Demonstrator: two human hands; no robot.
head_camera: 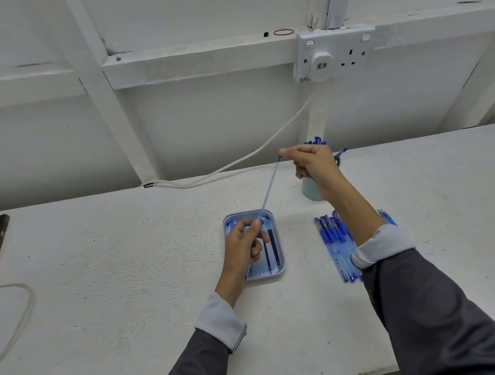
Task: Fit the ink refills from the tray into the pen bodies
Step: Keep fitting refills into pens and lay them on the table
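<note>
Pinching a slim, pale translucent plastic tube [270, 188] (refill or body, unclear) by its ends, right hand [312, 164] high, left hand [243, 244] low; probably light, bendy.

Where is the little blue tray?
In the head view, the blue tray sits on the white table near the middle, partly under the left hand. The row of blue pens lies to its right.

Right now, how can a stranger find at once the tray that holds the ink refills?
On the long white bench, look at its middle. The small pale blue rectangular plastic tray lies under the left hand, left of the row of blue pens. It alone holds thin dark refills.
</note>
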